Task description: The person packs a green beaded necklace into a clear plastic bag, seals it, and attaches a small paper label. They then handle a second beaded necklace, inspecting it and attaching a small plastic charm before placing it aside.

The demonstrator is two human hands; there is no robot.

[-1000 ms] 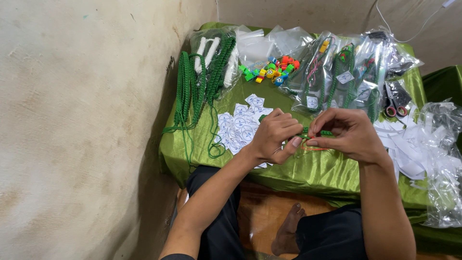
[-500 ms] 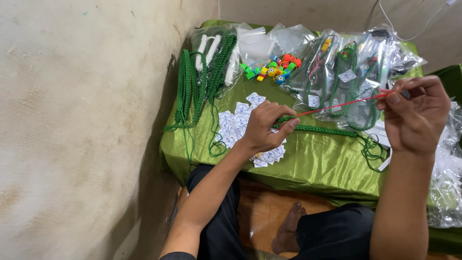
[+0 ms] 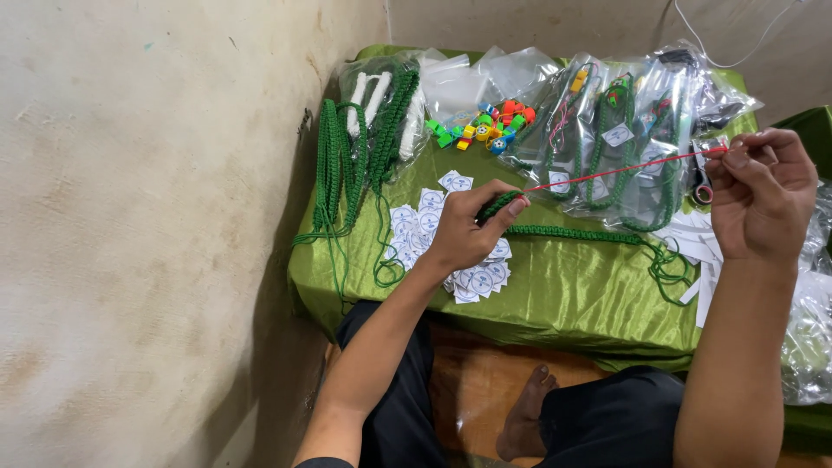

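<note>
My left hand (image 3: 472, 230) pinches one end of a green braided cord (image 3: 572, 232) that lies across a low table covered in shiny green cloth (image 3: 572, 299). A thin red thread (image 3: 620, 170) runs taut from that end up to my right hand (image 3: 763, 191), which pinches the thread's far end. The cord's loose tail curls in green strands near the right (image 3: 667, 264). Small round white paper tags (image 3: 420, 221) lie under and beside my left hand.
Green and white braided cords (image 3: 364, 139) hang over the table's left end beside a rough wall (image 3: 147, 217). Small colourful plastic pieces (image 3: 490, 130) and clear bags of finished cords (image 3: 624, 147) sit at the back. More plastic bags (image 3: 810, 329) lie right. My foot (image 3: 524, 425) rests below.
A second ago both hands were together at the cord. My right hand has since pulled the red thread out to the right and stays there; my left hand holds the cord in place.
</note>
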